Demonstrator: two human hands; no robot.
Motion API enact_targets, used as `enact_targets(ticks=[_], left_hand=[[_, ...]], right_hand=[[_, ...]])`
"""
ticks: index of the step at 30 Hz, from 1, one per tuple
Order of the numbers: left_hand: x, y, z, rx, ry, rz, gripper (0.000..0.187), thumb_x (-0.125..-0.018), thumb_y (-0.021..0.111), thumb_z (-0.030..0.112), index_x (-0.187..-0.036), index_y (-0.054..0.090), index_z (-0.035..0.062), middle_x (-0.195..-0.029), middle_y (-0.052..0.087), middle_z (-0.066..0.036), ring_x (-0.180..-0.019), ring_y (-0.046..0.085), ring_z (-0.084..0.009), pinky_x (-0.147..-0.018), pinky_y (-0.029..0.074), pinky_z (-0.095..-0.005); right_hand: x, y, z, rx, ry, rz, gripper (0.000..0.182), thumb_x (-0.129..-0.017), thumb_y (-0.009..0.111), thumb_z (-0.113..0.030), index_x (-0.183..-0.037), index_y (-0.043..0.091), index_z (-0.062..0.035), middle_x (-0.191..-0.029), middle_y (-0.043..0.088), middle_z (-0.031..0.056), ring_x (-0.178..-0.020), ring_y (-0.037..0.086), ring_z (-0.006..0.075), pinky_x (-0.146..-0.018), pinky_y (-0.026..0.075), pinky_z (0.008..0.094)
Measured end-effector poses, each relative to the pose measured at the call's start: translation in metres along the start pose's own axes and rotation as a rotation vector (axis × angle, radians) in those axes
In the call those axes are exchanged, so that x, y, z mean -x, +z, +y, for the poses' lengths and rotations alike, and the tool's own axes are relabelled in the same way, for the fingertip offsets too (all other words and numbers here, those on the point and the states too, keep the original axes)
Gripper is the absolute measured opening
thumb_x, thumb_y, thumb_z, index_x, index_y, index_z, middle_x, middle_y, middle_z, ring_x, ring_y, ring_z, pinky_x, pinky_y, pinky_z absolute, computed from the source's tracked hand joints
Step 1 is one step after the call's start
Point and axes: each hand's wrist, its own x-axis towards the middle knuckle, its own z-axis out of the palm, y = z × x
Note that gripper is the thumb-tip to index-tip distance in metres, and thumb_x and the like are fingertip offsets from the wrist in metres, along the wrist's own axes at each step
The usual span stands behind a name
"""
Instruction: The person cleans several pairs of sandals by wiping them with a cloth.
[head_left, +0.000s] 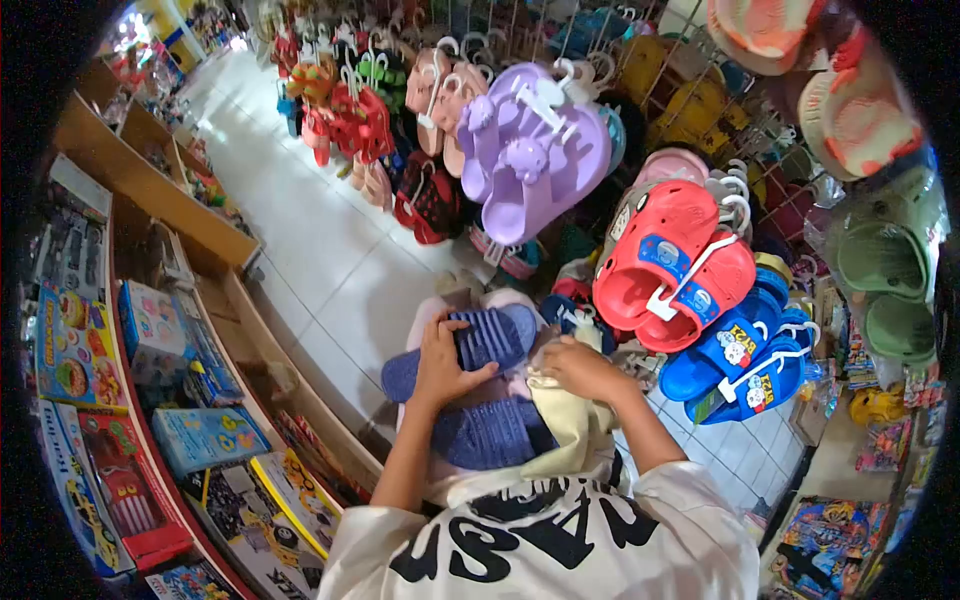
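Observation:
Two blue ribbed slippers lie in front of my body. My left hand (445, 362) is closed round the strap area of the upper slipper (503, 337), its thumb pointing right. Below it rests the lower slipper (485, 437), partly under a cream cloth (567, 422). My right hand (577, 366) is bent over the top of that cloth, fingers curled against it, to the right of the upper slipper. Something pale pink shows behind and beneath the slippers.
Purple clogs (530, 150), red clogs (665, 265) and blue slippers (735, 365) hang at the right on a wire rack. Shelves with boxed toys (210, 438) run along the left. A white tiled floor (320, 240) lies between.

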Motion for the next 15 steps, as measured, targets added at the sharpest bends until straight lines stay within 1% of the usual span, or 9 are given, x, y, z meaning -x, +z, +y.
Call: enact_targets(ticks=[2, 3, 5, 6, 7, 8, 10, 13, 15], left_hand=[[-0.007, -0.007, 0.000, -0.024, 0.026, -0.045, 0.081, -0.055, 0.082, 0.043, -0.115, 0.045, 0.0021, -0.128, 0.041, -0.023, -0.120, 0.042, -0.0400, -0.102, 0.035, -0.0451], [-0.009, -0.012, 0.000, -0.028, 0.047, -0.080, 0.086, -0.053, 0.083, 0.045, -0.116, 0.044, 0.0009, -0.130, 0.040, -0.023, -0.121, 0.041, -0.0396, -0.103, 0.034, -0.0444], [-0.005, -0.020, 0.003, -0.059, 0.066, -0.153, 0.095, -0.049, 0.086, 0.046, -0.121, 0.043, 0.0003, -0.131, 0.040, -0.024, -0.123, 0.041, -0.0394, -0.104, 0.035, -0.0427], [-0.005, -0.023, 0.004, -0.053, 0.057, -0.173, 0.093, -0.050, 0.086, 0.044, -0.121, 0.043, 0.0022, -0.133, 0.039, -0.024, -0.122, 0.043, -0.0391, -0.103, 0.035, -0.0425], [-0.007, -0.026, 0.005, -0.046, 0.048, -0.191, 0.091, -0.050, 0.086, 0.042, -0.121, 0.043, 0.0040, -0.136, 0.039, -0.023, -0.121, 0.044, -0.0389, -0.102, 0.036, -0.0423], [-0.008, -0.027, 0.005, -0.041, 0.041, -0.206, 0.090, -0.051, 0.086, 0.041, -0.121, 0.043, 0.0059, -0.138, 0.038, -0.023, -0.120, 0.045, -0.0386, -0.101, 0.037, -0.0422], [-0.009, -0.029, 0.005, -0.031, 0.028, -0.200, 0.091, -0.050, 0.087, 0.039, -0.123, 0.043, 0.0059, -0.134, 0.044, -0.022, -0.119, 0.048, -0.0375, -0.100, 0.039, -0.0409], [-0.022, -0.041, 0.008, 0.055, -0.062, -0.296, 0.092, -0.052, 0.087, 0.042, -0.123, 0.043, 0.0044, -0.127, 0.050, -0.022, -0.116, 0.051, -0.0369, -0.098, 0.041, -0.0401], [-0.028, -0.050, 0.013, 0.122, -0.186, -0.373, 0.093, -0.054, 0.086, 0.044, -0.125, 0.043, 0.0034, -0.123, 0.053, -0.021, -0.113, 0.054, -0.0355, -0.096, 0.043, -0.0393]], right_hand=[[0.004, -0.020, 0.013, -0.159, -0.007, 0.127, 0.021, -0.090, 0.048, -0.011, -0.100, 0.064, -0.0011, -0.102, 0.059, 0.0123, -0.101, 0.054, 0.0320, -0.090, 0.042, 0.0396], [0.004, -0.037, 0.009, -0.192, 0.102, 0.136, 0.022, -0.091, 0.049, -0.011, -0.103, 0.063, 0.0001, -0.103, 0.060, 0.0147, -0.100, 0.055, 0.0317, -0.089, 0.042, 0.0374], [-0.002, -0.040, 0.003, -0.360, 0.101, 0.333, 0.022, -0.091, 0.050, -0.011, -0.105, 0.062, 0.0001, -0.104, 0.060, 0.0154, -0.099, 0.056, 0.0315, -0.089, 0.042, 0.0373], [-0.005, -0.036, -0.003, -0.449, 0.103, 0.431, 0.022, -0.090, 0.051, -0.011, -0.106, 0.062, 0.0001, -0.104, 0.060, 0.0158, -0.098, 0.056, 0.0314, -0.088, 0.042, 0.0372], [-0.012, -0.027, -0.007, -0.373, 0.104, 0.477, 0.023, -0.090, 0.051, -0.010, -0.107, 0.063, -0.0006, -0.106, 0.061, 0.0152, -0.100, 0.056, 0.0303, -0.089, 0.042, 0.0368], [-0.021, -0.009, -0.008, -0.193, -0.005, 0.574, 0.023, -0.089, 0.051, -0.010, -0.106, 0.063, -0.0013, -0.107, 0.061, 0.0144, -0.101, 0.055, 0.0297, -0.089, 0.042, 0.0361], [-0.031, 0.033, -0.015, 0.072, 0.015, 0.445, 0.022, -0.088, 0.052, -0.010, -0.104, 0.064, -0.0016, -0.104, 0.061, 0.0136, -0.102, 0.055, 0.0287, -0.088, 0.042, 0.0365], [-0.029, 0.034, -0.021, -0.180, 0.040, 0.428, 0.019, -0.087, 0.051, -0.006, -0.100, 0.064, -0.0001, -0.101, 0.061, 0.0129, -0.100, 0.055, 0.0276, -0.087, 0.042, 0.0371], [-0.025, 0.013, -0.027, -0.470, 0.135, 0.524, 0.017, -0.086, 0.051, -0.006, -0.097, 0.064, 0.0002, -0.098, 0.060, 0.0141, -0.098, 0.055, 0.0293, -0.085, 0.043, 0.0388]])
